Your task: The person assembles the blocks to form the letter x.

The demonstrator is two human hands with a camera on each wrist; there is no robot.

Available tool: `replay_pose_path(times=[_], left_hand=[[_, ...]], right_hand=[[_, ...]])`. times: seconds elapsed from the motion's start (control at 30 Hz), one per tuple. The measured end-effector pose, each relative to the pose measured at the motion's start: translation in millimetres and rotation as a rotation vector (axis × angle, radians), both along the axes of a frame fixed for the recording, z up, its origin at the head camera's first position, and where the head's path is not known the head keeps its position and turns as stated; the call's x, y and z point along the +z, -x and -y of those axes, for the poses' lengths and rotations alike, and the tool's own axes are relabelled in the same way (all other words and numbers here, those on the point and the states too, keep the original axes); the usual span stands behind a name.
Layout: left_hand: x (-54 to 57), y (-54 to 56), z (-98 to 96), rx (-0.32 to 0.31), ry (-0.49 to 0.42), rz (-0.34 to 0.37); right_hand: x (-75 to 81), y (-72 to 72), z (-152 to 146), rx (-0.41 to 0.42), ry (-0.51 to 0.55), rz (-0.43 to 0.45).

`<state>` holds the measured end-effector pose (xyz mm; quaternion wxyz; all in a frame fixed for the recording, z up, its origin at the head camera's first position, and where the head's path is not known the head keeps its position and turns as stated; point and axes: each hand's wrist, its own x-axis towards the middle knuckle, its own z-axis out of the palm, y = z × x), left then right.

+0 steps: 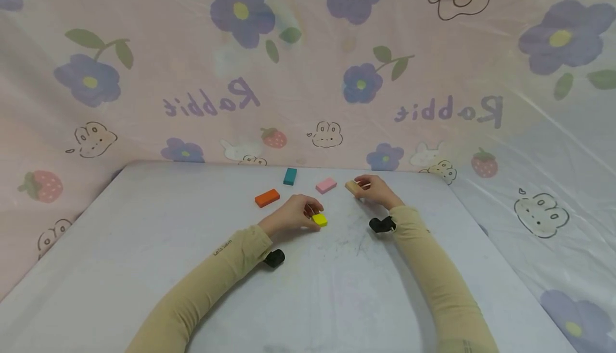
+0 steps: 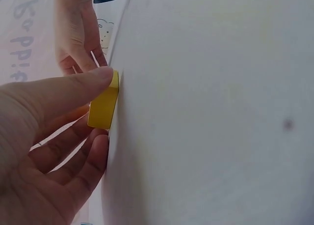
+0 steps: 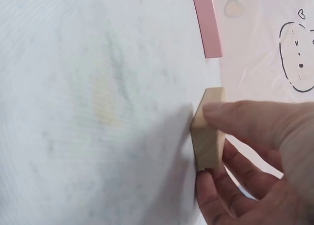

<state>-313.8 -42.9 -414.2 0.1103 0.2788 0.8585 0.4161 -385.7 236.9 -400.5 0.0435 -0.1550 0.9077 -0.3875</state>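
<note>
Between thumb and fingers, my left hand (image 1: 294, 214) pinches a yellow block (image 1: 320, 220) low over the white table; the left wrist view shows the thumb across the yellow block (image 2: 103, 107). Farther right, my right hand (image 1: 377, 190) grips a plain wooden block (image 1: 354, 188) by its sides. In the right wrist view the thumb lies on one face of the wooden block (image 3: 208, 131), close to the tabletop. A pink block (image 1: 326, 185) lies between the two hands, slightly behind. An orange block (image 1: 267, 198) lies left of my left hand, and a teal block (image 1: 290, 176) sits farther back.
The white table (image 1: 308, 299) ends at a pink curtain (image 1: 298, 75) printed with flowers and rabbits. Black wrist-worn pieces stick out beneath both sleeves, one at the left wrist (image 1: 275, 258) and one at the right wrist (image 1: 382, 224).
</note>
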Motion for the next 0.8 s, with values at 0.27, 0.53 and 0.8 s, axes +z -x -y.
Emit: replay_pose_path(times=[0.27, 0.53, 0.8], left_hand=[[1.3, 1.7, 2.2, -0.015, -0.009, 0.011], [4.1, 1.4, 3.0, -0.014, 0.007, 0.036], [3.7, 3.6, 4.2, -0.038, 0.022, 0.024]], right_hand=[[6.0, -0.8, 4.1, 0.01, -0.081, 0.049], [6.4, 1.4, 4.8, 0.033, -0.11, 0.036], [4.4, 3.7, 4.6, 0.027, -0.135, 0.008]])
